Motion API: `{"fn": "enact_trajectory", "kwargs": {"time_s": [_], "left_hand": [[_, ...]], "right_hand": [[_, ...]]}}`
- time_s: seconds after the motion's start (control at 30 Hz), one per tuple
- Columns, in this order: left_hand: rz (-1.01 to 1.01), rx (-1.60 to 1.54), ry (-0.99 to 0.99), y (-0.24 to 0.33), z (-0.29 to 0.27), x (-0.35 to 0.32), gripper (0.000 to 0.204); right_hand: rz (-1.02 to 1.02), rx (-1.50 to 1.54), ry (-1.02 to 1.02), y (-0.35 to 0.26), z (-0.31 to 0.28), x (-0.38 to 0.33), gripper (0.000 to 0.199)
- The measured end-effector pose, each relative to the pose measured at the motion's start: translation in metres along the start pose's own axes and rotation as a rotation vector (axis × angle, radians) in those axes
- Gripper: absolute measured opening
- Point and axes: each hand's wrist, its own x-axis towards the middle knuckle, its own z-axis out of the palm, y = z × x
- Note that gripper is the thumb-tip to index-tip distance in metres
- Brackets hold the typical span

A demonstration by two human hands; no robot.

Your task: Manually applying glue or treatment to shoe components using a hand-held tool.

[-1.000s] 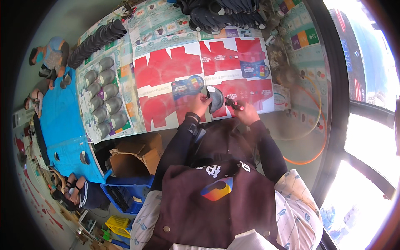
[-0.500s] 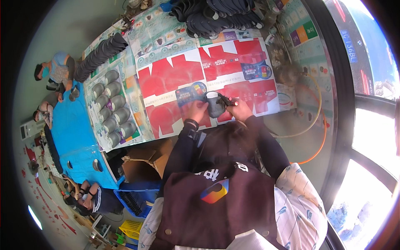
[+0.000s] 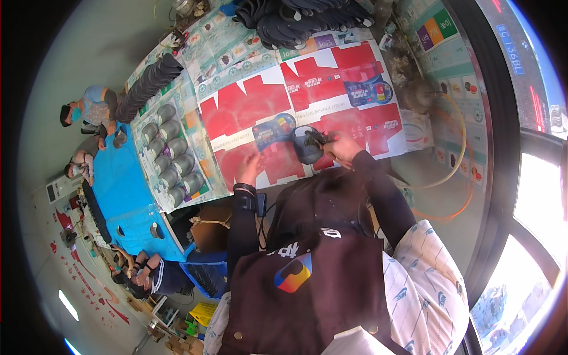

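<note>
Over the red and white printed cardboard sheet, my right hand (image 3: 345,149) is closed around a dark hand tool (image 3: 319,138) with a bit of red near the fingers; its exact kind is hard to make out. Directly at the tool is a dark grey, rounded cup-shaped piece (image 3: 307,154), its top edge partly covered by the tool. Whether the piece rests on the sheet or hangs from the right hand, I cannot tell. To its left, my left hand (image 3: 249,170) holds nothing, fingers apart above the sheet (image 3: 236,145).
Rows of similar grey cup-shaped pieces (image 3: 183,164) stand at the left. A nested dark stack (image 3: 148,86) and a dark pile (image 3: 296,23) lie farther back. A yellowish hose (image 3: 458,148) loops at the right. People sit by a blue table (image 3: 121,183).
My left hand has let go of the cup-shaped piece and moved left and nearer to me. My right hand stays at the piece with the tool. The whole view has shifted slightly.
</note>
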Motion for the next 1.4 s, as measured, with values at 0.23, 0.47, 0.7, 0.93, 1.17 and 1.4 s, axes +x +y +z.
{"fn": "enact_trajectory", "kwargs": {"time_s": [0.23,0.47,0.7,0.93,1.17,1.4], "left_hand": [[-0.009,-0.034,-0.025,-0.004,0.016,-0.004,0.033],[-0.023,-0.033,-0.046,-0.010,0.030,-0.004,0.034],[-0.038,-0.007,-0.031,-0.010,0.046,-0.003,0.042],[0.077,0.220,0.061,-0.026,0.060,0.025,0.036],[0.436,0.823,-0.047,-0.024,0.090,0.031,0.026],[0.380,0.968,0.067,0.002,0.133,0.006,0.028]], "right_hand": [[-0.027,0.092,0.012,-0.006,-0.003,-0.005,0.021],[0.132,-0.296,-0.207,-0.007,-0.012,-0.004,0.029],[-0.123,-0.219,-0.004,0.004,-0.017,-0.003,0.037],[-0.078,-0.413,-0.234,-0.012,-0.017,-0.012,0.036],[-0.288,-0.371,0.037,0.017,-0.039,0.005,0.037],[-0.121,-0.039,0.023,0.015,-0.078,-0.004,0.028]]}}
